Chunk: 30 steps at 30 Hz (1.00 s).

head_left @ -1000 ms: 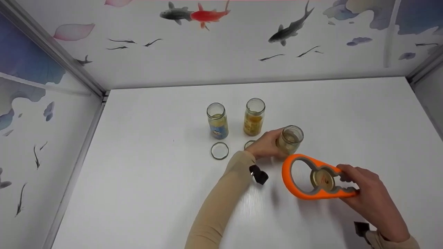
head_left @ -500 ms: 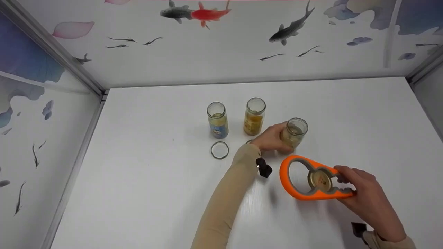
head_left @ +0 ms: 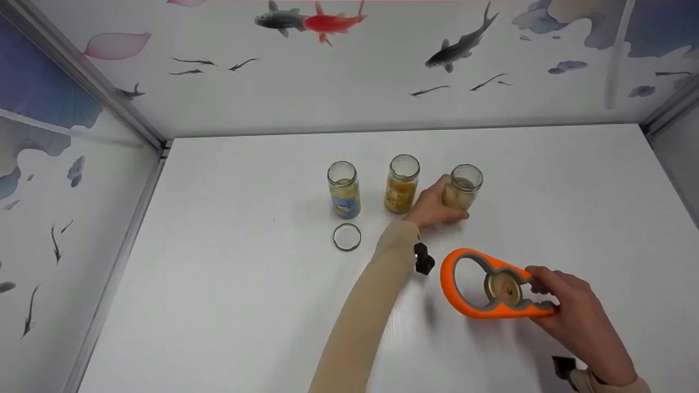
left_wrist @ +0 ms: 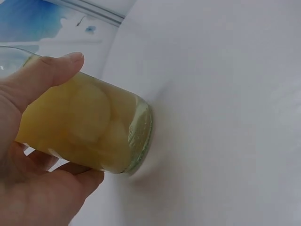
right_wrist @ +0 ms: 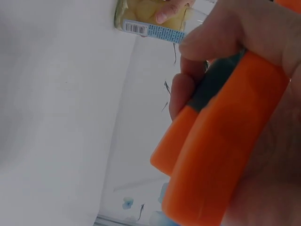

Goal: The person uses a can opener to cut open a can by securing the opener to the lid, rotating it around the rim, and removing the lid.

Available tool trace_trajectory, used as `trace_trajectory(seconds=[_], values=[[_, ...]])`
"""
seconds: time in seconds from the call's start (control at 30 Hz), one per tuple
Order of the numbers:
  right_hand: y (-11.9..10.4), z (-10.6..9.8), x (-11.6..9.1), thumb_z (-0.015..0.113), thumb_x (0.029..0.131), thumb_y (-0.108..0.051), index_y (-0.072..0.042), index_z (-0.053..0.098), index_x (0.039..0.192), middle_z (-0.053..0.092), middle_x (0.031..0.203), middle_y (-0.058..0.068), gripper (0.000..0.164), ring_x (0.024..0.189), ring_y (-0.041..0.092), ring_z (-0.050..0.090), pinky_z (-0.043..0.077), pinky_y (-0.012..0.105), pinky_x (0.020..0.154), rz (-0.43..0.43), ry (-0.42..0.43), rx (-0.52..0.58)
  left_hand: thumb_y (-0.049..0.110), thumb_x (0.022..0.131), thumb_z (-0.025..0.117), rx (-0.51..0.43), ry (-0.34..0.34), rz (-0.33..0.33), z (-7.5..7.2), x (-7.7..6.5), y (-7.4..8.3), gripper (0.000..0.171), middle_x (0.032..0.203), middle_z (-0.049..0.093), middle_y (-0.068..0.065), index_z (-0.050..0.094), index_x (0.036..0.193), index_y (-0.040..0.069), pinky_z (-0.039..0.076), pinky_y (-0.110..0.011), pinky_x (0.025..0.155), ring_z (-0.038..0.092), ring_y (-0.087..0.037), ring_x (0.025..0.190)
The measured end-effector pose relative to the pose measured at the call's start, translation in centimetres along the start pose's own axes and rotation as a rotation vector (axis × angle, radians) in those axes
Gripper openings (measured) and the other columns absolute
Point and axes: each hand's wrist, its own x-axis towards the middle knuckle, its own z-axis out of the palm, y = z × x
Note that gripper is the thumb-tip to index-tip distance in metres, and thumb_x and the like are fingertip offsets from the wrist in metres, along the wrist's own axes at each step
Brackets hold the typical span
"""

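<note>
My left hand (head_left: pixel 434 206) grips a lidless glass jar (head_left: pixel 463 188) of pale fruit pieces in liquid, thumb and fingers around its side. In the left wrist view the jar's base (left_wrist: pixel 141 139) is close to the white table; I cannot tell whether it touches. Over the table at the right, my right hand (head_left: pixel 579 316) holds an orange jar opener (head_left: pixel 458 284) with a grey toothed inner edge by its handles. A gold lid (head_left: pixel 503 288) sits between the opener's arms. The right wrist view shows fingers wrapped around the orange handles (right_wrist: pixel 225 141).
Two more open jars stand left of the held one: one with orange contents (head_left: pixel 400 191) and one with a blue label (head_left: pixel 344 199). A ring-like lid (head_left: pixel 347 237) lies in front of the blue-labelled jar. Walls with painted fish enclose the white table (head_left: pixel 218 262).
My left hand has carried the jar away from me, toward the back, bringing it alongside the other two. The right hand, opener and lid have shifted only slightly left.
</note>
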Motion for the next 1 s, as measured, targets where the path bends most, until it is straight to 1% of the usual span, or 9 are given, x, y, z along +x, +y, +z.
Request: trace_trajectory(seconds=[0.1, 0.33, 0.43, 0.63, 0.7, 0.83, 1.0], values=[[-0.1, 0.1, 0.0, 0.084, 0.055, 0.012, -0.009, 0.064, 0.107, 0.065, 0.08, 0.001, 0.06, 0.071, 0.018, 0.058, 0.052, 0.038, 0.062, 0.004, -0.01, 0.009, 0.013, 0.077, 0.083, -0.002, 0.017, -0.01, 0.2, 0.2, 0.0, 0.061, 0.117, 0.06, 0.002, 0.048, 0.126, 0.018, 0.04, -0.023, 0.094, 0.052, -0.009, 0.106], [-0.2, 0.3, 0.0, 0.084, 0.055, 0.011, -0.01, 0.064, 0.106, 0.064, 0.079, 0.0, 0.059, 0.071, 0.018, 0.058, 0.051, 0.037, 0.063, 0.002, -0.012, 0.014, 0.014, 0.077, 0.083, -0.009, 0.042, -0.026, 0.7, 0.6, 0.3, 0.066, 0.119, 0.059, 0.003, 0.046, 0.132, 0.02, 0.04, -0.022, 0.095, 0.052, -0.008, 0.107], [-0.3, 0.4, 0.1, 0.083, 0.055, 0.012, -0.009, 0.064, 0.106, 0.065, 0.08, 0.0, 0.059, 0.071, 0.018, 0.058, 0.052, 0.035, 0.061, -0.001, -0.013, 0.022, 0.016, 0.078, 0.083, 0.013, 0.049, -0.032, 0.8, 0.6, 0.4, 0.071, 0.121, 0.059, 0.0, 0.042, 0.136, 0.02, 0.039, -0.022, 0.095, 0.053, -0.009, 0.108], [-0.5, 0.6, 0.2, 0.084, 0.056, 0.011, -0.01, 0.064, 0.107, 0.065, 0.082, 0.001, 0.059, 0.073, 0.017, 0.058, 0.052, 0.036, 0.063, 0.012, -0.021, 0.026, 0.021, 0.08, 0.081, 0.099, 0.051, -0.101, 0.7, 0.6, 0.5, 0.085, 0.13, 0.056, -0.011, 0.026, 0.145, 0.022, 0.04, -0.025, 0.096, 0.053, -0.015, 0.112], [-0.5, 0.7, 0.2, 0.085, 0.056, 0.011, -0.01, 0.065, 0.108, 0.065, 0.082, 0.0, 0.059, 0.073, 0.017, 0.057, 0.052, 0.034, 0.063, 0.025, -0.028, 0.029, 0.021, 0.079, 0.081, 0.113, 0.049, -0.129, 0.7, 0.5, 0.4, 0.088, 0.133, 0.054, -0.012, 0.023, 0.145, 0.022, 0.039, -0.025, 0.097, 0.052, -0.016, 0.114], [-0.6, 0.9, 0.3, 0.086, 0.056, 0.011, -0.009, 0.065, 0.107, 0.064, 0.081, -0.001, 0.059, 0.073, 0.017, 0.056, 0.051, 0.031, 0.061, 0.04, -0.034, 0.03, 0.021, 0.078, 0.082, 0.108, 0.045, -0.165, 0.6, 0.1, 0.4, 0.092, 0.14, 0.049, -0.011, 0.021, 0.147, 0.023, 0.037, -0.027, 0.101, 0.049, -0.016, 0.122], [-0.6, 0.9, 0.3, 0.086, 0.055, 0.011, -0.009, 0.065, 0.107, 0.064, 0.08, -0.001, 0.06, 0.073, 0.016, 0.056, 0.051, 0.033, 0.062, 0.046, -0.034, 0.023, 0.022, 0.079, 0.082, 0.142, 0.014, -0.176, 0.3, -0.8, 1.0, 0.096, 0.147, 0.042, -0.006, 0.018, 0.151, 0.02, 0.033, -0.027, 0.106, 0.043, -0.014, 0.129]])
